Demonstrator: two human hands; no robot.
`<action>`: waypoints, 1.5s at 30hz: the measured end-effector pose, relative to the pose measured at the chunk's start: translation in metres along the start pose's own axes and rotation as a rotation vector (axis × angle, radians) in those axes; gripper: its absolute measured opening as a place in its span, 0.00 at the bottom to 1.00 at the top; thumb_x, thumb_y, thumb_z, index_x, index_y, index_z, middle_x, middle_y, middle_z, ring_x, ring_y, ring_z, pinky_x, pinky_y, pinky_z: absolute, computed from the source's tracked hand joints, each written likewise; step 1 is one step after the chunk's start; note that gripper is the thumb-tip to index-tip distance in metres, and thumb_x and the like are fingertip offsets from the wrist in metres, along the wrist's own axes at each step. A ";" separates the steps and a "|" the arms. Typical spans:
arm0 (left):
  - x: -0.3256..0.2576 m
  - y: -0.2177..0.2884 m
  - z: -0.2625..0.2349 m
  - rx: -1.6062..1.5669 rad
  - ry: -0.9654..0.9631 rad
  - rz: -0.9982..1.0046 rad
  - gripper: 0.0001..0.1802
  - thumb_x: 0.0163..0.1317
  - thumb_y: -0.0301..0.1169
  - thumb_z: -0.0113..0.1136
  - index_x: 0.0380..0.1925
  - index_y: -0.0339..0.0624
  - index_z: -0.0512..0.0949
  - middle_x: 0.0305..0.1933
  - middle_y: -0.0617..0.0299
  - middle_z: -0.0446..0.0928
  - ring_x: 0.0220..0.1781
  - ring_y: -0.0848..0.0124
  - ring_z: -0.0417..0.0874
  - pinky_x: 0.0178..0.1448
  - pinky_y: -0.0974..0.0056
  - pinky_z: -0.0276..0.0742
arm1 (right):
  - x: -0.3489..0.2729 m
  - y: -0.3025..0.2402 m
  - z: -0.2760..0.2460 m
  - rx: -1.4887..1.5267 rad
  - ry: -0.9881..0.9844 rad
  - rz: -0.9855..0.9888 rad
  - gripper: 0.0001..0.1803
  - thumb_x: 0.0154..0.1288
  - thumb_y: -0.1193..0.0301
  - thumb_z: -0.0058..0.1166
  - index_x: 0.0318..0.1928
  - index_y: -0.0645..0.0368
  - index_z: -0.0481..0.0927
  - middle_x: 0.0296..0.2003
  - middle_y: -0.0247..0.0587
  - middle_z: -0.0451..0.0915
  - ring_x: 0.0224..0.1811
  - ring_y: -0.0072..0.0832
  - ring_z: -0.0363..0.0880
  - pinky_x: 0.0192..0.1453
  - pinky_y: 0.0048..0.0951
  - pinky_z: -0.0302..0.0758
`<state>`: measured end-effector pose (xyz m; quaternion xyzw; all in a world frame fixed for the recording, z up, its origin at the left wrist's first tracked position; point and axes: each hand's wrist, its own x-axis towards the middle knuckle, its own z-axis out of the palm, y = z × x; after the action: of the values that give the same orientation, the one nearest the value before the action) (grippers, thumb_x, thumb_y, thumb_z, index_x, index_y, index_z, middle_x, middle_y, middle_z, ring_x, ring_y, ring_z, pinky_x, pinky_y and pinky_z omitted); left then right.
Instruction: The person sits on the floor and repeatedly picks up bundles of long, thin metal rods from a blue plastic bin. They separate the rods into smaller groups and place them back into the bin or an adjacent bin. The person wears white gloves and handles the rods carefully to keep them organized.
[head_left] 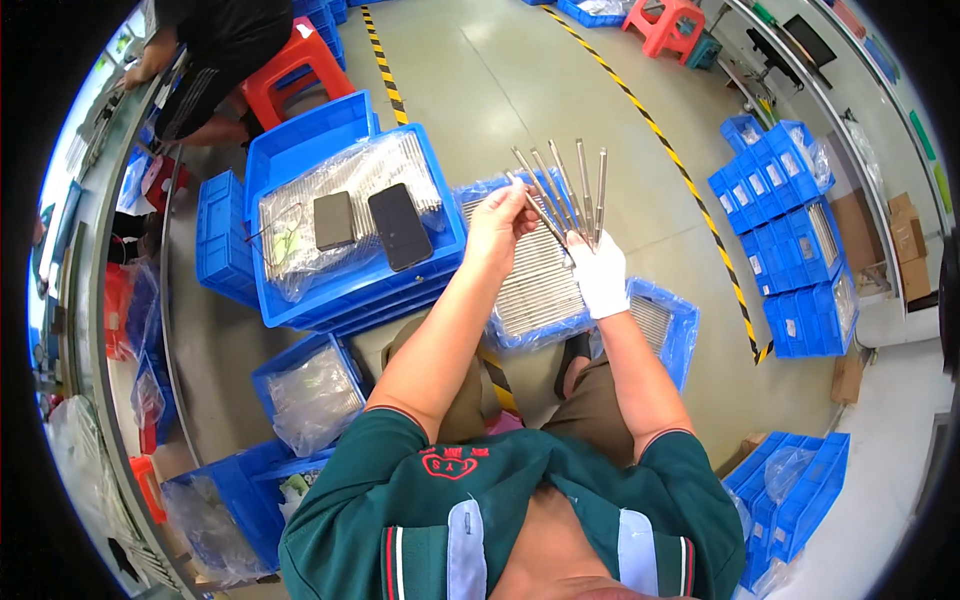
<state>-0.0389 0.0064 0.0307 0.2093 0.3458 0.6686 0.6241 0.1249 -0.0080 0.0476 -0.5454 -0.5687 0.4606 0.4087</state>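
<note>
My right hand [600, 272], in a white glove, grips a fan of several thin metal rods [572, 185] that stick upward. My bare left hand [497, 225] pinches the leftmost rod of the fan near its upper part. Below both hands sits a blue bin [478, 190] lined with clear plastic and filled with rows of the same metal rods. A second smaller blue bin [678, 325] with rods stands at its right.
A stack of blue bins [290, 160] at left carries bagged rods, a black phone [400, 227] and a dark box [333, 220]. More blue bins stand at right [790, 240] and lower left [300, 395]. Another person sits by a red stool [290, 65] at the upper left.
</note>
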 end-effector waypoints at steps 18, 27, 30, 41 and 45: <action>-0.012 -0.029 0.021 0.288 -0.055 -0.049 0.13 0.65 0.41 0.53 0.30 0.44 0.77 0.24 0.68 0.75 0.26 0.78 0.73 0.34 0.73 0.68 | 0.005 0.016 -0.017 -0.284 0.162 -0.131 0.12 0.62 0.65 0.56 0.38 0.63 0.78 0.25 0.41 0.79 0.27 0.23 0.74 0.35 0.27 0.72; -0.019 -0.037 0.024 0.410 -0.112 -0.051 0.14 0.66 0.43 0.51 0.31 0.46 0.75 0.24 0.70 0.74 0.28 0.80 0.74 0.31 0.73 0.67 | 0.008 0.018 -0.013 -0.207 0.163 -0.119 0.12 0.62 0.66 0.55 0.39 0.62 0.78 0.28 0.43 0.80 0.30 0.25 0.77 0.37 0.29 0.73; -0.019 -0.035 0.023 0.456 -0.134 -0.066 0.14 0.66 0.43 0.50 0.31 0.46 0.75 0.24 0.70 0.74 0.27 0.80 0.73 0.31 0.73 0.67 | 0.008 0.027 -0.011 -0.207 0.187 -0.145 0.13 0.62 0.63 0.54 0.37 0.62 0.77 0.26 0.48 0.80 0.28 0.35 0.77 0.35 0.33 0.72; -0.019 -0.045 0.027 0.454 -0.079 -0.008 0.14 0.68 0.42 0.46 0.34 0.43 0.74 0.24 0.68 0.72 0.25 0.78 0.72 0.31 0.73 0.66 | 0.010 0.035 -0.006 -0.032 0.150 -0.073 0.12 0.61 0.67 0.54 0.40 0.63 0.77 0.30 0.47 0.81 0.31 0.33 0.79 0.38 0.31 0.73; -0.011 -0.046 0.024 0.393 -0.021 0.005 0.19 0.69 0.46 0.43 0.35 0.43 0.74 0.27 0.66 0.74 0.27 0.77 0.73 0.33 0.72 0.69 | 0.014 0.033 0.003 -0.036 0.168 -0.096 0.12 0.61 0.67 0.53 0.40 0.63 0.77 0.32 0.49 0.81 0.33 0.36 0.80 0.40 0.32 0.74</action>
<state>0.0115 -0.0005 0.0158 0.3351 0.4623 0.5878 0.5732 0.1288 0.0050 0.0139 -0.5613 -0.5661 0.3828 0.4667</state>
